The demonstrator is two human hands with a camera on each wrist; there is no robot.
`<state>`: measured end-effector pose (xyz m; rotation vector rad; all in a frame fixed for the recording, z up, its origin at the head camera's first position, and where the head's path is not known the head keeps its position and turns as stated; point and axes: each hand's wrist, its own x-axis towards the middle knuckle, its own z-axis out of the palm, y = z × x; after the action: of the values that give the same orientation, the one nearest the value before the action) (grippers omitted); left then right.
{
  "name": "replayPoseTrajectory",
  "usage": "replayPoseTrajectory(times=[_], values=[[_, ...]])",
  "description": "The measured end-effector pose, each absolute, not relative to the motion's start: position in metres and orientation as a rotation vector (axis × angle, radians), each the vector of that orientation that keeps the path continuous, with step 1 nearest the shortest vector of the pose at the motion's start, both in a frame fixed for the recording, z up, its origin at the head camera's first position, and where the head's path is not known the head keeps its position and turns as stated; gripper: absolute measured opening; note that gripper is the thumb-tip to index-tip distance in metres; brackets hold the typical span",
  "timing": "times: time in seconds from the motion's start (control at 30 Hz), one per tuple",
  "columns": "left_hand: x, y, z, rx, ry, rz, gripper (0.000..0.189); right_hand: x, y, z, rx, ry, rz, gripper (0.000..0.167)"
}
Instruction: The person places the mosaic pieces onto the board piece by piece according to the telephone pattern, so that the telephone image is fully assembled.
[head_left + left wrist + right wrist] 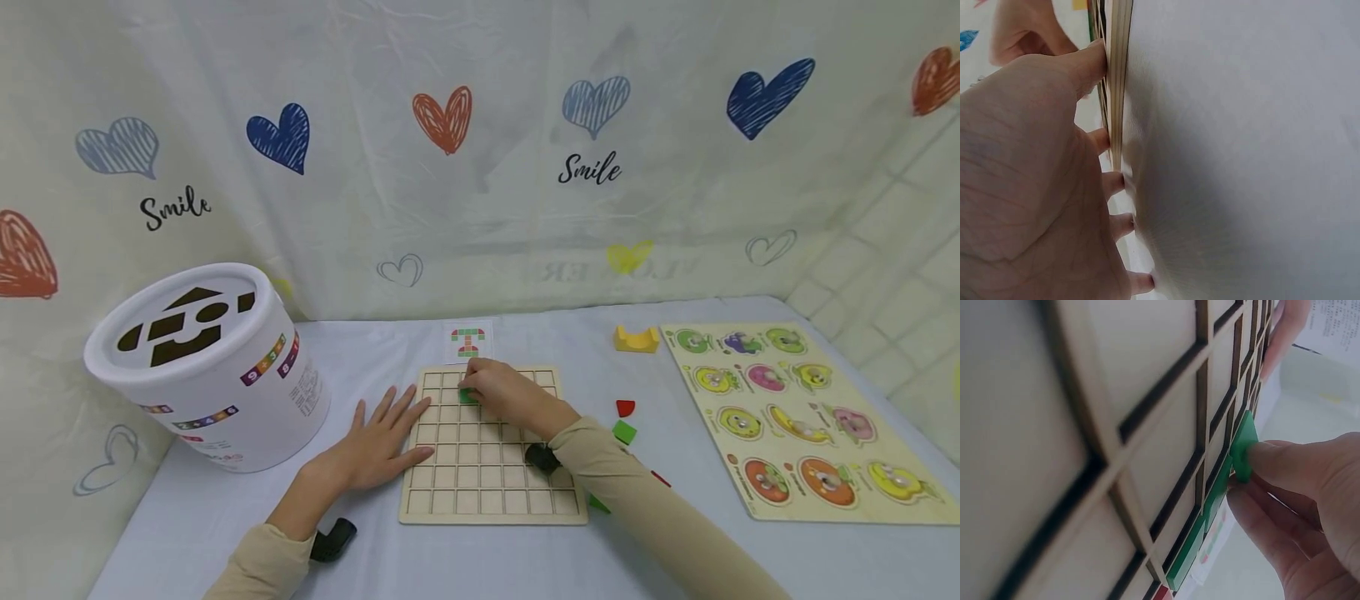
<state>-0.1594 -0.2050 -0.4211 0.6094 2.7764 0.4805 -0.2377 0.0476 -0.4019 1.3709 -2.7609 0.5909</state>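
Observation:
A wooden grid board [468, 477] lies on the white-covered table. My right hand [504, 392] is over its upper rows and pinches a green tile [1245, 445] between thumb and fingers, right at the grid. Beside that tile, more green pieces [1186, 555] sit in neighbouring cells, with a bit of a red piece [1161, 592] at the lower edge of the right wrist view. My left hand [378, 447] rests flat with fingers spread, thumb and fingertips at the board's left edge. A small pattern card [469, 342] with a red and green figure lies just beyond the board.
A white bucket [300, 408] with shaped slots in its lid stands at the left. Right of the board lie a red piece [626, 407], a green square [624, 432] and other loose pieces. Farther right are a yellow arch block [636, 340] and a fruit puzzle board [750, 454].

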Motion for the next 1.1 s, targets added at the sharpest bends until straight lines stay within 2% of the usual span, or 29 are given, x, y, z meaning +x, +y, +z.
replayPoseTrajectory(times=[0.27,0.6,0.87,1.1], values=[[-0.159,-0.205,-0.423,0.630,2.785,0.513,0.080,-0.237,0.049,-0.404,1.393,-2.720,0.513,0.017],[-0.163,-0.206,-0.432,0.627,2.790,0.491,0.082,-0.238,0.073,-0.390,1.440,-2.830,0.785,0.024],[-0.166,-0.207,-0.438,0.625,2.798,0.495,0.084,-0.238,0.132,-0.372,1.408,-2.912,0.869,0.022],[-0.160,-0.206,-0.425,0.636,2.777,0.546,0.082,-0.238,0.190,-0.369,1.187,-3.044,0.811,0.020]])
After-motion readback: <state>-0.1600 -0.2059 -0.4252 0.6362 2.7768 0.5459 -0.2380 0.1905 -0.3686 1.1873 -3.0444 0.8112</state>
